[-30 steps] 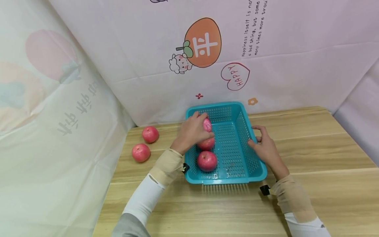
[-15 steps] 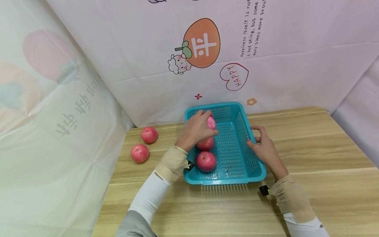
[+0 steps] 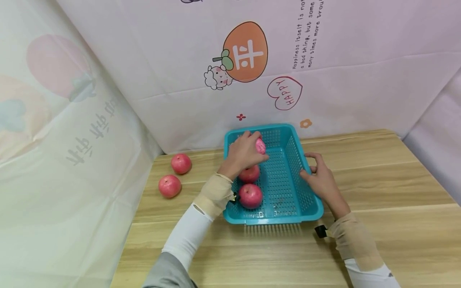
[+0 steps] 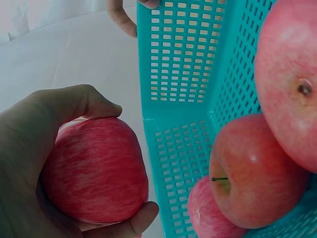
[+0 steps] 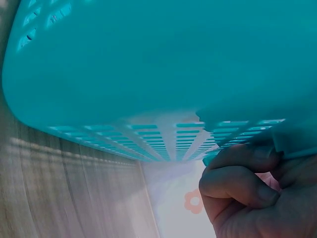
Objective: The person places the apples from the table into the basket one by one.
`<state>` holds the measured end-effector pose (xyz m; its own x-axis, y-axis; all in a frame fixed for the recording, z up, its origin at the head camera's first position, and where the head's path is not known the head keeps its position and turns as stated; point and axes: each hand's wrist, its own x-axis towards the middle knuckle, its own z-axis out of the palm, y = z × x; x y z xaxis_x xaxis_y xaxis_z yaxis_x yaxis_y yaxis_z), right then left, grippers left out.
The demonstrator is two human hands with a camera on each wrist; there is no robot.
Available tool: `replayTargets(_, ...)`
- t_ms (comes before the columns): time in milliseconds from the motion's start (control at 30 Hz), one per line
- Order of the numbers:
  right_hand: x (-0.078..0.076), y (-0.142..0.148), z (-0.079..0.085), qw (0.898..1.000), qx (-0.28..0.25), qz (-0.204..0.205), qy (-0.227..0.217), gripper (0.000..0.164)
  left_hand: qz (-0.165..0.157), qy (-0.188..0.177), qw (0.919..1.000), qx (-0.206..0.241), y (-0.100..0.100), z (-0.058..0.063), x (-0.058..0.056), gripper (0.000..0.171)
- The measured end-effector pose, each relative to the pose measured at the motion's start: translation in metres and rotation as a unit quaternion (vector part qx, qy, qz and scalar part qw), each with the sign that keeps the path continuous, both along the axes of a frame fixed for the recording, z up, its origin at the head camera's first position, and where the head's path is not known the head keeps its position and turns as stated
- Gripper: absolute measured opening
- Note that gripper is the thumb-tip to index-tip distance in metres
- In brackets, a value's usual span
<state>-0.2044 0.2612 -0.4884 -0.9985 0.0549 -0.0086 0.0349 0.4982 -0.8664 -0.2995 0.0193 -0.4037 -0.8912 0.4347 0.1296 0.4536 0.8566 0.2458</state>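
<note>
My left hand [image 3: 244,153] holds a pinkish-red apple [image 3: 260,146] over the far part of the turquoise plastic basket [image 3: 275,221]. In the left wrist view, thumb and fingers curve round this apple [image 4: 99,171]. Two red apples, a nearer one [image 3: 251,196] and a farther one [image 3: 249,174], sit along the basket's left side. The left wrist view also shows a third apple [image 4: 213,210] low in the basket, hidden from the head view by my left hand. My right hand [image 3: 323,178] grips the basket's right rim, thumb on the rim and fingers curled outside.
Two more apples, one farther back [image 3: 181,163] and one nearer [image 3: 170,186], lie on the wooden table [image 3: 223,256] left of the basket. A printed white cloth [image 3: 187,116] hangs directly behind the basket, and another pale cloth [image 3: 72,192] borders the left side.
My left hand has shifted a little right and away from me, carrying the apple farther over the basket's interior. The right hand and basket have stayed about where they were.
</note>
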Motion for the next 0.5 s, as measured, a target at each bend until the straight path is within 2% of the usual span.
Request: replayTargets(500,-0.001,-0.002,0.000,1.000,-0.004,-0.002,-0.008,0.062,-0.003,0.009,1.0000,0.001,0.016,-0.001,-0.011,0.068)
